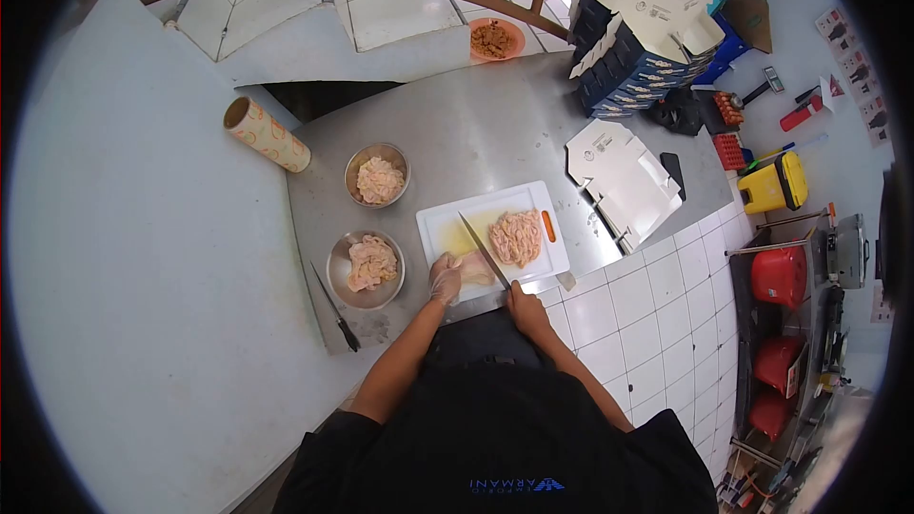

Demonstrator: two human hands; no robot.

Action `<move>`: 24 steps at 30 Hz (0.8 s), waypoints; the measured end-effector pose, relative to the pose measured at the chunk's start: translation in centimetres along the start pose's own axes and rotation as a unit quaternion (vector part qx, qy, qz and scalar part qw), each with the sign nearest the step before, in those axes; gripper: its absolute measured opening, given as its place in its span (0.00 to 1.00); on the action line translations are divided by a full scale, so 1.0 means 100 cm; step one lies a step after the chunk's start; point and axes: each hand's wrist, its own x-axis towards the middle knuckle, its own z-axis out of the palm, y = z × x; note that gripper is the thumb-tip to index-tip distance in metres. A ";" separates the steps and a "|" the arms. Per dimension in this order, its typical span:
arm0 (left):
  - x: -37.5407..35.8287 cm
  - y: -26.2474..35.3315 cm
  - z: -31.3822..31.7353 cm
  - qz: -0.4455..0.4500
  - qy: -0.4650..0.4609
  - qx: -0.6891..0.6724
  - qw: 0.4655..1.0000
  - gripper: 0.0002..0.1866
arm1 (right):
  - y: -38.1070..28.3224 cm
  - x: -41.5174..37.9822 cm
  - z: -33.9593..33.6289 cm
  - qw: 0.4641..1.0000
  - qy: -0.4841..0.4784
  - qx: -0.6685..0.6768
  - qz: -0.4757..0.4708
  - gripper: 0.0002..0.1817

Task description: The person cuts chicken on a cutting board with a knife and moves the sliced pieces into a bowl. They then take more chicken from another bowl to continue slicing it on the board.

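Note:
On a white cutting board (433, 224) lies a piece of raw meat (476, 268), with my left hand (445, 279) in a clear glove pressed on its left end. My right hand (522, 305) is closed round the handle of a knife (485, 250), whose blade slants up and left across the board beside the meat. A pile of cut meat (515, 238) sits on the board's right part. Left of the board stand two metal bowls (395, 287) (404, 167), each holding pale raw meat. A second knife (334, 309) lies left of the lower bowl.
A patterned roll (268, 135) lies at the table's left edge. Flat white boxes (624, 181) and a phone (672, 175) are on the right. Stacked boxes (633, 67) stand behind them, and an orange bowl (517, 38) sits beyond the back edge.

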 end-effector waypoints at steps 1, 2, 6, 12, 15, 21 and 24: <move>-0.001 -0.006 -0.003 0.015 0.009 -0.066 0.998 0.16 | -0.002 0.001 -0.002 1.000 -0.003 -0.007 0.009 0.12; 0.000 -0.012 -0.007 -0.007 0.015 -0.048 0.999 0.14 | -0.004 0.002 -0.004 1.000 -0.005 -0.014 0.019 0.12; -0.006 -0.001 -0.017 -0.026 0.056 0.073 0.995 0.08 | -0.007 0.004 -0.011 0.999 -0.001 -0.028 0.034 0.11; -0.015 0.018 -0.028 0.098 0.082 0.207 0.970 0.02 | -0.002 0.002 -0.012 0.999 0.017 -0.022 0.026 0.11; -0.034 0.063 -0.037 0.130 0.079 0.271 0.950 0.06 | -0.003 -0.003 -0.016 0.999 0.023 0.021 -0.003 0.11; -0.027 0.056 -0.015 0.276 -0.028 0.292 0.915 0.15 | -0.004 -0.013 -0.012 1.000 -0.020 -0.012 -0.013 0.11; -0.010 0.048 0.002 0.266 -0.040 0.300 0.915 0.18 | 0.004 -0.013 -0.005 0.999 -0.031 -0.017 -0.011 0.11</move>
